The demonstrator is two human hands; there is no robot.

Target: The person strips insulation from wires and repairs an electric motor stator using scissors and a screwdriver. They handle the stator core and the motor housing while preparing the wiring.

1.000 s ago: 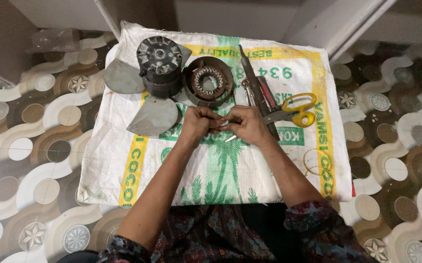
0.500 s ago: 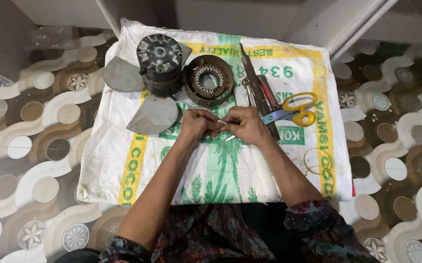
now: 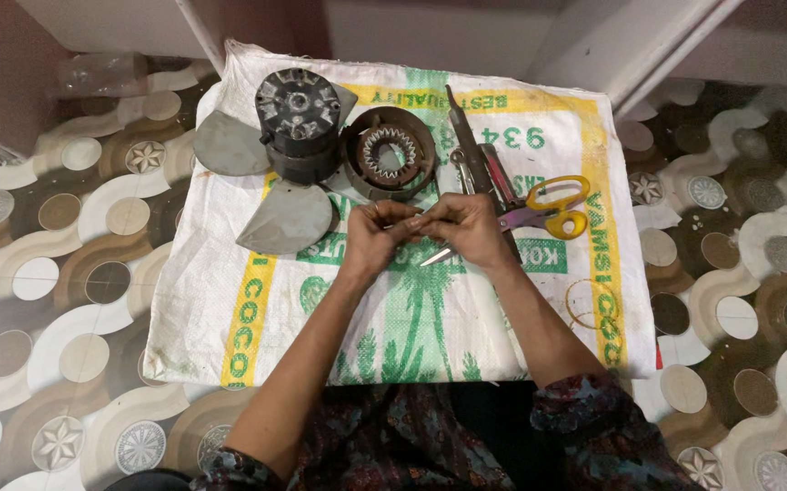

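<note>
Both hands met over a small thin piece above a printed woven sack.

The left hand and right hand sat fingertip to fingertip at the centre of the woven sack, fingers curled closed on a small pale item pinched between them — too small to name. A slim metal blade angled out below the right hand toward 7 o'clock; which fingers held it could not be told. At 11 o'clock stood a dark fan motor with grey blades, and just beside it at 12 o'clock lay a round stator housing. At 1 to 2 o'clock lay a screwdriver and yellow-handled scissors — close to the right hand's knuckles.
</note>
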